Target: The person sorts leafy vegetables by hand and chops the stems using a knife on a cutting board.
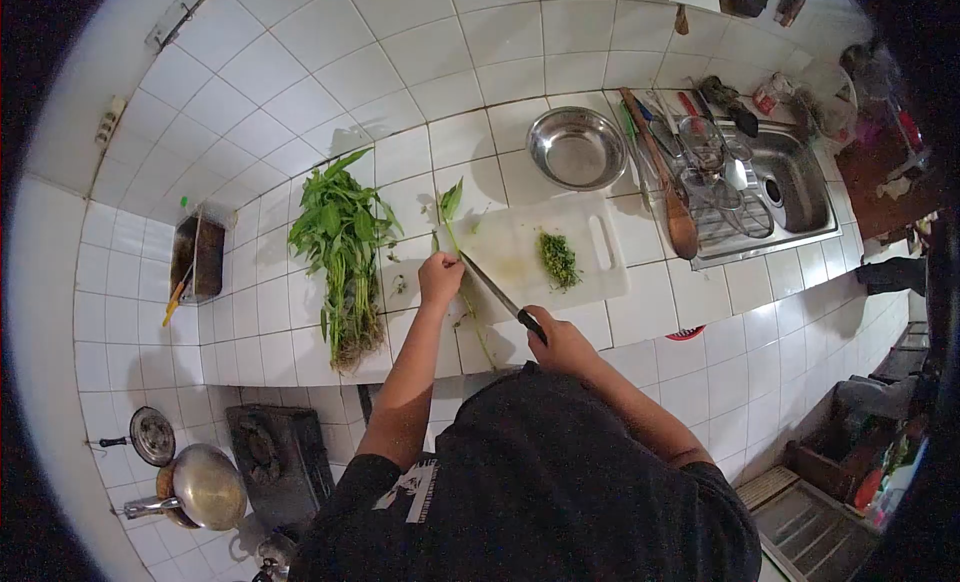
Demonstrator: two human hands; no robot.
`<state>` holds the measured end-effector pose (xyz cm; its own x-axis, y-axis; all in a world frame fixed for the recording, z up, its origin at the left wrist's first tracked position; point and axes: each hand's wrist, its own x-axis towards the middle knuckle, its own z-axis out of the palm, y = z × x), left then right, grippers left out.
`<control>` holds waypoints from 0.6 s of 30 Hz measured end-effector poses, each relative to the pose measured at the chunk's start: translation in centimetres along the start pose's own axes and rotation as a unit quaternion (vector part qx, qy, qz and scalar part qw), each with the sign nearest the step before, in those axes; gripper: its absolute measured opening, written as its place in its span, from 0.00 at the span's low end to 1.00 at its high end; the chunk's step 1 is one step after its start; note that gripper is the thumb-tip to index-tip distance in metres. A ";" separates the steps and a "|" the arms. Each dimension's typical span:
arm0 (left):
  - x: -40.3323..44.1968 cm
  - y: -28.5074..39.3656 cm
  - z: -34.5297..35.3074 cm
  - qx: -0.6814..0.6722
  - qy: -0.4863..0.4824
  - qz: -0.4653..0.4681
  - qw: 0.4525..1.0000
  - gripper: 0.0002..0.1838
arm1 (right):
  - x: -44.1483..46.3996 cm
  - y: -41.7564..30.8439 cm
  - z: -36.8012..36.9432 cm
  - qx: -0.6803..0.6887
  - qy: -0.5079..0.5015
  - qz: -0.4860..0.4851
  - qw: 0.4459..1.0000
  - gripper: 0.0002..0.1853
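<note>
My left hand (440, 279) is closed around a long green leafy stalk (451, 200) at the left edge of the white cutting board (520, 222). The stalk's leaves point to the wall and its lower stem trails toward the counter's front edge. In my right hand (562, 344) is the black handle of a kitchen knife (492, 288), its blade slanting up and left to the stalk beside my left fingers. Finely chopped greens (558, 260) lie in a small heap on the board's right side. Left of my left hand rests a bunch of leafy greens (345, 227) with roots attached.
A metal bowl (577, 149) stands behind the board. To the right, a wooden spoon (682, 227), wire strainers (735, 197) and other utensils lie by the steel sink (802, 177). A stove (275, 452) and hanging pans (210, 485) are at lower left.
</note>
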<state>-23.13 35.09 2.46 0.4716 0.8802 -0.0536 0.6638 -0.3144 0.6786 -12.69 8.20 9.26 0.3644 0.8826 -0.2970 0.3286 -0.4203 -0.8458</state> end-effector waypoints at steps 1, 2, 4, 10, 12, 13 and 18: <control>-0.1 0.1 -0.1 0.000 0.000 0.001 1.000 0.12 | 0.1 0.3 0.2 0.000 0.001 0.000 1.000 0.22; -0.2 0.3 -0.2 0.002 0.002 0.006 1.000 0.11 | 0.2 0.8 0.6 -0.007 0.011 -0.022 1.000 0.22; -0.4 0.7 -0.4 0.003 0.004 0.010 1.000 0.11 | 0.2 1.1 0.8 -0.014 0.020 -0.044 0.999 0.21; -0.1 -0.3 0.2 -0.016 0.003 0.018 1.000 0.11 | 0.0 -0.9 0.3 -0.048 0.008 -0.024 0.999 0.20; 0.0 -0.4 0.3 0.001 0.000 0.017 1.000 0.12 | -0.1 -1.9 0.0 -0.095 0.005 -0.003 0.995 0.19; -0.1 -0.3 0.3 0.001 0.000 0.019 1.000 0.12 | -0.1 -1.9 0.0 -0.094 0.007 -0.003 0.996 0.19; -0.2 -0.5 0.4 -0.020 0.001 0.007 1.000 0.13 | 0.4 -2.7 -0.9 -0.065 0.027 -0.012 0.997 0.20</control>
<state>-23.35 34.97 1.87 0.4791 0.8767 -0.0425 0.6333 -0.3118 0.7083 -12.69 9.56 11.82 0.4004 0.8813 -0.2510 0.4469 -0.4270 -0.7861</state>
